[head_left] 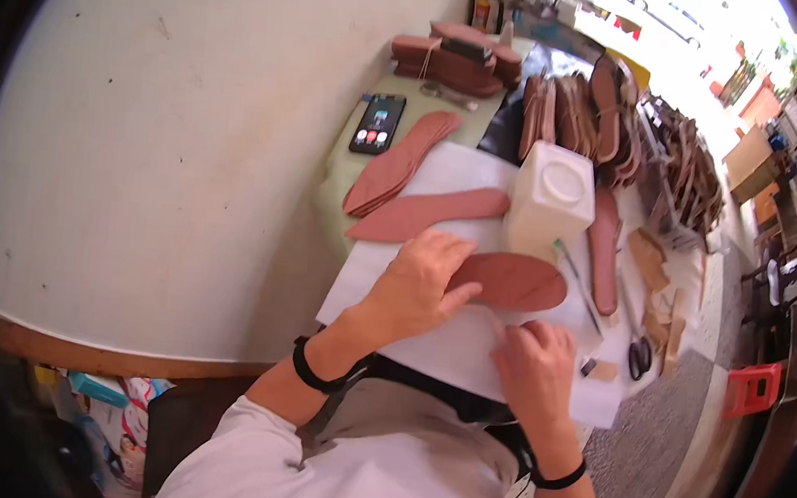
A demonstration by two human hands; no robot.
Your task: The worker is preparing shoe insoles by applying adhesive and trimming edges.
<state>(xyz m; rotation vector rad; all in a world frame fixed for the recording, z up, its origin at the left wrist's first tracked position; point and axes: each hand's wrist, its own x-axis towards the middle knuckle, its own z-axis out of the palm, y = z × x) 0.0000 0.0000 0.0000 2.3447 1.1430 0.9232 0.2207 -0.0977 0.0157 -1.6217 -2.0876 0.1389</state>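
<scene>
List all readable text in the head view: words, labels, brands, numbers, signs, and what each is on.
None legible.
Black rectangular smartphone: screen lit, marks too small to read.
Multicoloured printed packaging, lower left: too blurred to read.
White boxy plastic container: no lettering I can make out.
Reddish-brown sole-shaped piece at the left hand: no lettering I can make out.

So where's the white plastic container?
In the head view, the white container stands right of centre on the table, just beyond the reddish-brown sole-shaped piece under the left hand.
</scene>
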